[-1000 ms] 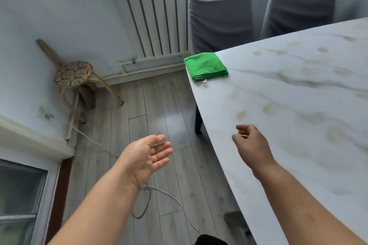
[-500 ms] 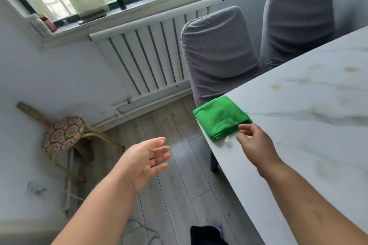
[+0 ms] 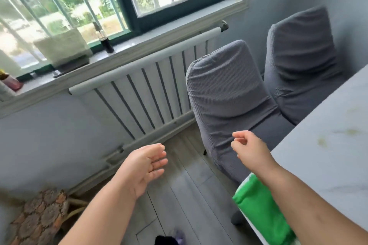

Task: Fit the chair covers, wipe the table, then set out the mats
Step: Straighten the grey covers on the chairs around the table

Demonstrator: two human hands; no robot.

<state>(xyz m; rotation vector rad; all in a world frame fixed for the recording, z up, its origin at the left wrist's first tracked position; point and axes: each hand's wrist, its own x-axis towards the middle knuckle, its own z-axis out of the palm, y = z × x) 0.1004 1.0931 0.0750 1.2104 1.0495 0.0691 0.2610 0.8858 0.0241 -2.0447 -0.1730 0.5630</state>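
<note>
Right hand (image 3: 250,151) is hovering loosely curled, empty, before the near chair cover (image 3: 229,93); left hand (image 3: 143,165) is hanging straight-fingered; green cloth (image 3: 256,205) is lying nearer, under the forearm.

**Colours and patterns, referenced to the table**

The table (image 3: 328,145) is white with a marble effect, faint grey veins and yellowish-brown blotches. On its near corner, the cloth (image 3: 258,205) is plain bright green. Beside the table, the near chair cover (image 3: 229,93) and the far chair cover (image 3: 302,61) are mid-grey with a fine ribbed weave. Beyond them, the radiator (image 3: 151,93) is white and the window frame (image 3: 123,6) is dark green. Left of the table, the floor (image 3: 189,195) is grey wood-grain plank. Further left, the stool (image 3: 39,219) has a brown crackle pattern.
</note>
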